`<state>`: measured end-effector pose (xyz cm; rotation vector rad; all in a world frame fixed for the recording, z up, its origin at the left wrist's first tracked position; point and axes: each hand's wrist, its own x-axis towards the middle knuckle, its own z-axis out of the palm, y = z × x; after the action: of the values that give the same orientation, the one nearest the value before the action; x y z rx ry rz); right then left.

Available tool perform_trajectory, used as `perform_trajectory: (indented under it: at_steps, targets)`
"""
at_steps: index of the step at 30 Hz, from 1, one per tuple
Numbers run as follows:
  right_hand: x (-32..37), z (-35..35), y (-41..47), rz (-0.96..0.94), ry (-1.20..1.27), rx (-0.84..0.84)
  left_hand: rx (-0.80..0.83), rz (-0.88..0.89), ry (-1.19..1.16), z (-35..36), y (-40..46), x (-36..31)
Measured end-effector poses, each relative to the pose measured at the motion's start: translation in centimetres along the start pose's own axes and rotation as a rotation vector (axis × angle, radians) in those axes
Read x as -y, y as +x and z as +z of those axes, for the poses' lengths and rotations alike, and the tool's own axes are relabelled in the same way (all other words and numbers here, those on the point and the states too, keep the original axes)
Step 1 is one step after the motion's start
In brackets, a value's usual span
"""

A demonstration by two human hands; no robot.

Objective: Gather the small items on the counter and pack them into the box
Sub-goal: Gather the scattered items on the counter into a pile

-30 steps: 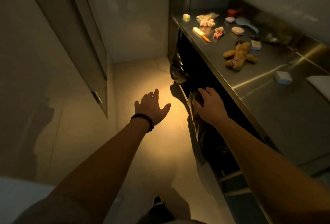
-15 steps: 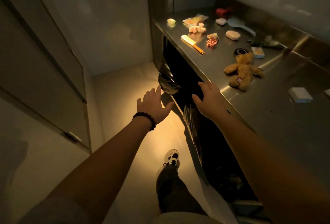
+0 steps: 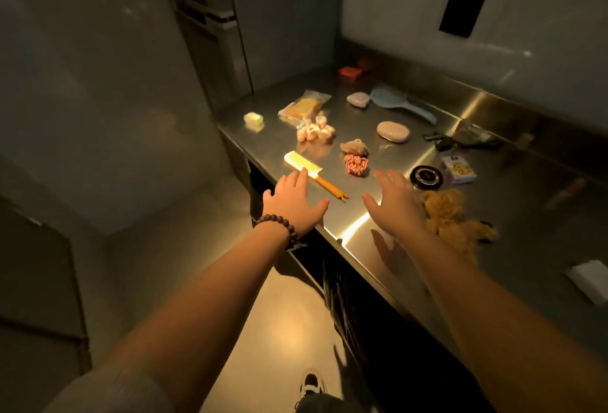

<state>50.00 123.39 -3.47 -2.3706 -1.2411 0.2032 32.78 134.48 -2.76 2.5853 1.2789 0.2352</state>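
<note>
Both hands empty, fingers straight and spread, nothing grasped. Left hand (image 3: pixel 293 203) hovers at the counter's (image 3: pixel 388 268) front edge, fingertips just at the toy knife (image 3: pixel 311 172); can't tell if they touch it. Right hand (image 3: pixel 393 202) hovers over bare steel, its reflection visible below, so it looks clear of the surface. Scrunchie (image 3: pixel 356 164) sits just past its fingertips at 11 o'clock, black disc (image 3: pixel 426 176) at 1 o'clock, teddy (image 3: pixel 455 220) at 3 o'clock, partly behind the wrist.

Progress: my read is zero packed. Everything visible lies loose on the counter:
- yellow cube (image 3: pixel 254 120), far left corner, 11 o'clock from the left hand
- snack bag (image 3: pixel 304 106) and pink candies (image 3: pixel 314 130) at 12 o'clock of the left hand
- tan lump (image 3: pixel 354 147) touching the scrunchie's far side
- oval case (image 3: pixel 393 131), lilac case (image 3: pixel 357 99), blue brush (image 3: pixel 401 106), red item (image 3: pixel 350 72) toward the back wall, 12 to 1 o'clock
- card (image 3: pixel 459 169) just right of the disc; dark clutter (image 3: pixel 460 141) behind it, too dim to identify
- white block (image 3: pixel 589 277) at the right edge, well apart from the rest

No box in view, so the drop-off location is unknown from here.

Left to do: all of it. Knife looks like the likely first pick for the left, scrunchie or disc for the right. Lighting is poor; back-row items are hard to make out.
</note>
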Motion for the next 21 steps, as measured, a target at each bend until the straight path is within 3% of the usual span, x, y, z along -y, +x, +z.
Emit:
perform_trajectory:
  at_steps: [9,21]
  targets:
    - [-1.6,-0.1,6.8,0.152,0.001,-0.025,0.089,0.137,0.021,1.6,9.8,-1.1]
    - [-1.0,1.0,9.1,0.332,-0.035,-0.079,0.141,0.332,0.015,3.7,16.6,-1.3]
